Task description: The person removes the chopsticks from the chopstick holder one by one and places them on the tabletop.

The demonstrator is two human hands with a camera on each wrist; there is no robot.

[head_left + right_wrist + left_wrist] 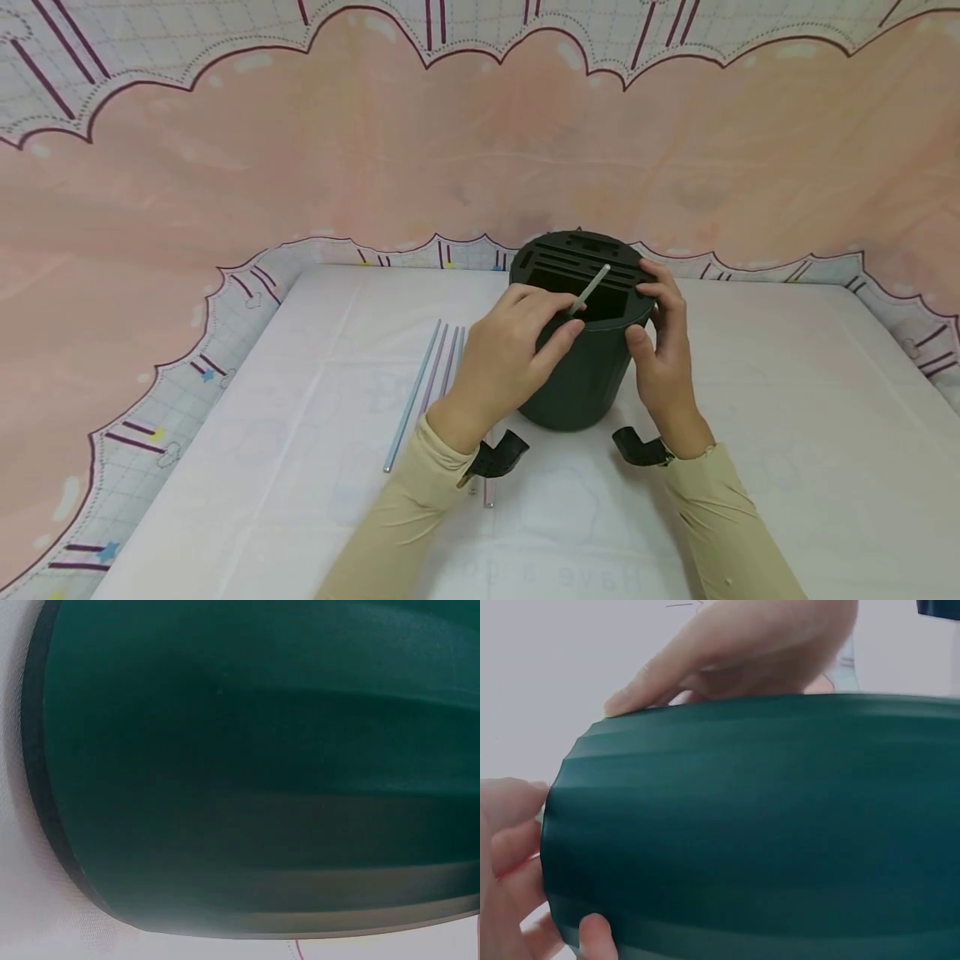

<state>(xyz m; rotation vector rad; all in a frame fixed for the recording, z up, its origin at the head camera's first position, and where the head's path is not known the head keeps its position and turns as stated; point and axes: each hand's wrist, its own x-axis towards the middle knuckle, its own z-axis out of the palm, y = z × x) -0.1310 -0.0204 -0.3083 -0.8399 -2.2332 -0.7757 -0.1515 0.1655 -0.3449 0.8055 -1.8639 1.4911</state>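
A round dark green knife holder (577,375) stands on the table with a slotted top and one wide opening toward me. My left hand (510,350) pinches a thin pale stick (595,283) over that opening; the stick leans, and its lower end is hidden by the fingers. On the other side, my right hand (667,367) grips the holder's rim, thumb on the near wall and fingers at the top edge. The left wrist view shows the holder's ribbed wall (742,825) between both hands. Only the green wall (247,765) fills the right wrist view.
Several thin sticks (412,396) in blue, purple and pink lie on the white table cover (262,467), left of the holder and partly under my left forearm. A peach curtain (450,167) with a scalloped white border hangs behind the table.
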